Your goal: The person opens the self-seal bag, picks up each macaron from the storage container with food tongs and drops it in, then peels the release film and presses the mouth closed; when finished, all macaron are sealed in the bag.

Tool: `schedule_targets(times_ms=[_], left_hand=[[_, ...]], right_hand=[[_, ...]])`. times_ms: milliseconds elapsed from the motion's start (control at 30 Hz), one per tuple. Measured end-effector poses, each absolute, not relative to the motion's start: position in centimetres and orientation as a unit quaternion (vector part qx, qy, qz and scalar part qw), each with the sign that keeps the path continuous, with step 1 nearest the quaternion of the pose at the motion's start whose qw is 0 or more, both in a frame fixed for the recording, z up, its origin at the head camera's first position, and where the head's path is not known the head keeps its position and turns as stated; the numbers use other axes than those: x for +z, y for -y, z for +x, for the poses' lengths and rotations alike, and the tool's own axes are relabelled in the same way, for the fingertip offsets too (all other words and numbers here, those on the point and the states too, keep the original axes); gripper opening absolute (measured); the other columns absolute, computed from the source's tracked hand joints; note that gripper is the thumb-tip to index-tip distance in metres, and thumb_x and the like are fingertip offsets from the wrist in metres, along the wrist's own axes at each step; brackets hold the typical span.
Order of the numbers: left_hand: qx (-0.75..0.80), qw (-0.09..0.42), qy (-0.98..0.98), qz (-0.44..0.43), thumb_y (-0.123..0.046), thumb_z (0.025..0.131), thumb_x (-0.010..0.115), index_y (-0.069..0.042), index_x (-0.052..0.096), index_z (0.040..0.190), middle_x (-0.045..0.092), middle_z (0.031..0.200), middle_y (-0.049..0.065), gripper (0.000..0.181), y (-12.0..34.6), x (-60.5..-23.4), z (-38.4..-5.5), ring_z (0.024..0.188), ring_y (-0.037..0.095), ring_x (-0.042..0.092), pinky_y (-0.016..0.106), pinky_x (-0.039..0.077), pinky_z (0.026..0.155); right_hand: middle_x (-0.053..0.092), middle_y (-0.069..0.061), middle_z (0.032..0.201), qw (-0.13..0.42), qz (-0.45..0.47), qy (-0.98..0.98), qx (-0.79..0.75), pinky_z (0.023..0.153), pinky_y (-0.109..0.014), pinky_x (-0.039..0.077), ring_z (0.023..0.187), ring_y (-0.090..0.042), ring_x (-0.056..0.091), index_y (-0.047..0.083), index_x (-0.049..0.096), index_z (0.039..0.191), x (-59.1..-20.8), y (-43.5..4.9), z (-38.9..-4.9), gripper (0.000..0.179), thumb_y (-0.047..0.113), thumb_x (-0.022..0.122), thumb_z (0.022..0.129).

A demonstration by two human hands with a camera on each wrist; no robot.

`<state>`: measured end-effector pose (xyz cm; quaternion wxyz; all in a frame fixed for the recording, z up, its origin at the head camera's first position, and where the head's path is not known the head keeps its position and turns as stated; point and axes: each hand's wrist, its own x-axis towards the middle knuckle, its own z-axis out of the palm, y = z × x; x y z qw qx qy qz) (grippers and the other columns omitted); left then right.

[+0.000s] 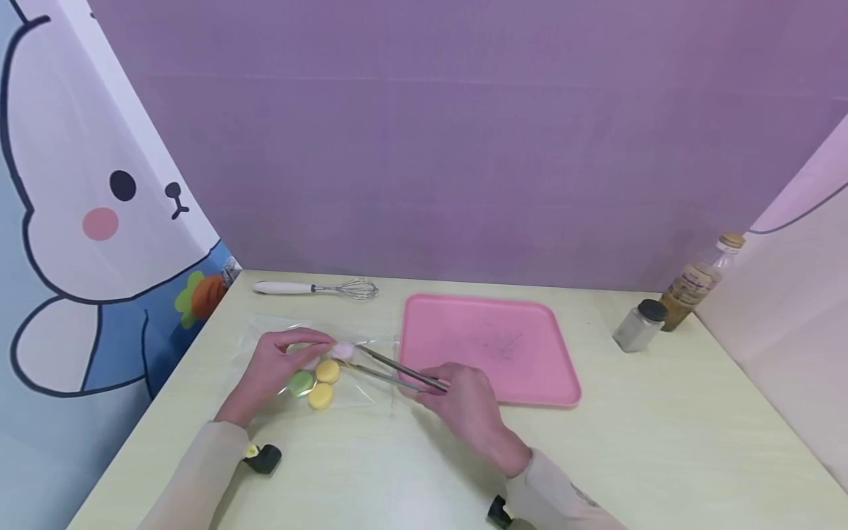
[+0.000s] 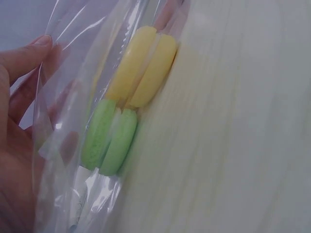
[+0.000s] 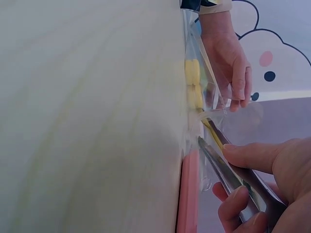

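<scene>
In the head view, a clear plastic bag lies left of centre with several macarons in it. A green macaron and two yellow macarons, one farther and one nearer, lie together. My left hand pinches the bag's upper layer between thumb and fingers, as the left wrist view of the bag film shows. My right hand grips metal tongs, their tips pointing left into the bag. By those tips is a pale pink macaron; whether they clasp it, I cannot tell.
A pink tray stands right of the bag, under the tongs' handle end. A whisk lies behind the bag. At the right back are a black-lidded jar and a corked bottle. A purple panel borders the table's rear.
</scene>
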<state>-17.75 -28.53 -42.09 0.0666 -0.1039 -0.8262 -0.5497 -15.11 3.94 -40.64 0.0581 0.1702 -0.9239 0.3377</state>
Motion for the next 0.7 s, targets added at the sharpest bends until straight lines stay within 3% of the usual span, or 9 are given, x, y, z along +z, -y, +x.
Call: schedule_targets(times_ms=[200,367,700], left_hand=[[-0.546,0.068,0.829,-0.1,-0.025,0.096,0.073,-0.014,0.08,0.108,0.075,0.11,0.001,0.017,28.5,-42.0,-17.7,0.11,0.011,0.064,0.049,0.042,0.104],[-0.546,0.07,0.828,-0.103,-0.024,0.096,0.073,-0.014,0.079,0.108,0.075,0.109,0.0,0.017,28.5,-42.0,-17.7,0.11,0.011,0.064,0.047,0.043,0.103],[-0.554,0.069,0.823,-0.105,-0.024,0.096,0.073,-0.013,0.079,0.109,0.075,0.11,0.002,0.018,28.4,-41.9,-17.7,0.109,0.01,0.064,0.049,0.042,0.104]], right_hand=[[0.073,0.005,0.086,0.077,0.193,0.918,0.338,0.054,-0.023,0.044,0.064,-0.005,0.054,0.016,0.082,0.096,-40.5,-4.5,-15.0,0.026,0.035,0.088,0.079],[0.075,0.004,0.091,0.09,0.19,0.912,0.352,0.06,-0.022,0.049,0.074,-0.008,0.064,0.015,0.081,0.099,-40.3,-5.3,-14.5,0.026,0.026,0.089,0.078],[0.075,0.004,0.097,0.069,0.161,0.909,0.379,0.065,-0.023,0.052,0.084,-0.011,0.068,0.016,0.08,0.104,-40.1,-7.3,-13.1,0.029,0.021,0.089,0.076]])
